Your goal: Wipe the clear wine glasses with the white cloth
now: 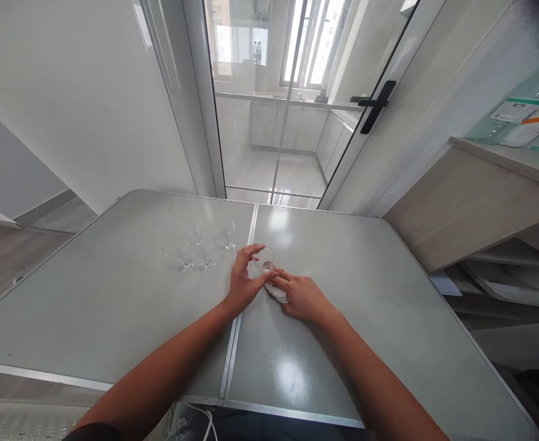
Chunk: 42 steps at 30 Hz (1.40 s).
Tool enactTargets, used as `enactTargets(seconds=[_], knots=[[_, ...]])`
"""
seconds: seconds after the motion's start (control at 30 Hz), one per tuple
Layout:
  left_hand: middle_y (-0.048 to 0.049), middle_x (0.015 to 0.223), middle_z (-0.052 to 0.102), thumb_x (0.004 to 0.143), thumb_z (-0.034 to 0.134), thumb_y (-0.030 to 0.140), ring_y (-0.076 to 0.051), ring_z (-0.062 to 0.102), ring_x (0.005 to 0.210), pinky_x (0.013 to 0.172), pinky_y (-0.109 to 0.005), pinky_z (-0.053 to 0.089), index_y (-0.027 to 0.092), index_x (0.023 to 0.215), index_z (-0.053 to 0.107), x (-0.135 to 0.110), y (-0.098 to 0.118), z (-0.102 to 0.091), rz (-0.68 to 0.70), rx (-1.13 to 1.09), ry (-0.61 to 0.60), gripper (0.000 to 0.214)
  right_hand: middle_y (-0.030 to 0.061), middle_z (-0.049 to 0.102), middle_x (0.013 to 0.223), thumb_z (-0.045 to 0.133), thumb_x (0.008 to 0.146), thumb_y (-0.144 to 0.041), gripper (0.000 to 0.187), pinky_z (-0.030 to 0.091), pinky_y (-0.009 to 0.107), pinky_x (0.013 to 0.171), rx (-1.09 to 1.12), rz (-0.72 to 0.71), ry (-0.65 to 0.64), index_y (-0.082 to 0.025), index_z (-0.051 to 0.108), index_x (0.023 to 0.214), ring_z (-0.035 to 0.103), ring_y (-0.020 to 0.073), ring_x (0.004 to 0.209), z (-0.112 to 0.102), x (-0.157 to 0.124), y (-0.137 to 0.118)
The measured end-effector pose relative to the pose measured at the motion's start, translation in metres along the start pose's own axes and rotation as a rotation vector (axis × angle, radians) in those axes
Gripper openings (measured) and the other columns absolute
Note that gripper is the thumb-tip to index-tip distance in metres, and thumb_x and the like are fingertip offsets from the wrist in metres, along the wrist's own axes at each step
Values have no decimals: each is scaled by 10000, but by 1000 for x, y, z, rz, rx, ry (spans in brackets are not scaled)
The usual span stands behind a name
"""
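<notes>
My left hand [244,280] is curled round a small clear stemmed glass [267,266], tilted so that its rim points away from me. My right hand [302,295] presses a white cloth [277,293] against the near end of that glass, and the fingertips of both hands meet there. Part of the cloth is hidden under my right fingers. To the left of my hands, several more clear stemmed glasses [207,266] stand in a loose group. Their bowls are hard to make out against the tabletop.
A grey-green table [127,306] with metal edging lies under my hands, a seam [231,361] running down its middle. Beyond it is a glass door [292,122] with a black handle [376,106]. Plastic bottles [522,122] sit on a shelf at right; white cables [209,422] hang near the front edge.
</notes>
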<state>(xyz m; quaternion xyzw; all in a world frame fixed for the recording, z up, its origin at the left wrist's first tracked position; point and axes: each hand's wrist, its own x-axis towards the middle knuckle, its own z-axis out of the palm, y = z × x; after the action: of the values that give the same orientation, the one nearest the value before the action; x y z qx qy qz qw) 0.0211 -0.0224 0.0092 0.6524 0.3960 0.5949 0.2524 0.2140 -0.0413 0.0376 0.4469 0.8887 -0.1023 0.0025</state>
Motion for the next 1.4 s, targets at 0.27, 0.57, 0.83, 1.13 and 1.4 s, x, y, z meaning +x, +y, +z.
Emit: enactTargets(seconds=[0.27, 0.57, 0.83, 1.13, 1.4], knots=[[-84, 1355, 614, 827, 787, 340, -255, 593, 1228, 993, -446, 514, 310, 1348, 551, 3, -1, 1, -39, -21, -60, 573, -2, 468, 1566, 581, 724, -119, 774, 504, 310, 796, 99, 5, 17, -371, 492, 1450, 703, 232, 981, -2, 1, -3], [-79, 1245, 620, 960, 603, 406, -216, 614, 1082, 936, -394, 497, 262, 1245, 585, 3, 0, -4, -82, 29, 55, 319, 16, 413, 1604, 598, 689, -172, 898, 502, 324, 775, 83, 33, 11, -372, 378, 1536, 712, 248, 956, 1, -2, 3], [-67, 1132, 570, 981, 536, 322, -200, 575, 971, 813, -354, 489, 236, 1122, 604, 7, -18, -7, -290, 238, 261, 178, 95, 280, 1663, 598, 724, -242, 934, 499, 339, 740, 38, 146, -1, -309, 261, 1592, 723, 277, 941, 4, -5, 16], [-70, 1193, 472, 851, 635, 187, -243, 562, 1084, 982, -459, 477, 269, 1139, 601, 7, -29, -20, -322, 385, 284, 302, 159, 243, 1665, 582, 787, -232, 840, 499, 357, 779, 11, 374, 41, -246, 299, 1578, 690, 317, 1073, 11, -7, 48], [-122, 1241, 489, 806, 701, 248, -283, 528, 1181, 1038, -524, 441, 212, 1267, 414, 6, -48, -25, -439, 439, 346, 544, 180, 428, 1534, 594, 826, -237, 609, 470, 351, 700, -49, 424, 74, -282, 505, 1427, 714, 290, 882, 4, -10, 44]])
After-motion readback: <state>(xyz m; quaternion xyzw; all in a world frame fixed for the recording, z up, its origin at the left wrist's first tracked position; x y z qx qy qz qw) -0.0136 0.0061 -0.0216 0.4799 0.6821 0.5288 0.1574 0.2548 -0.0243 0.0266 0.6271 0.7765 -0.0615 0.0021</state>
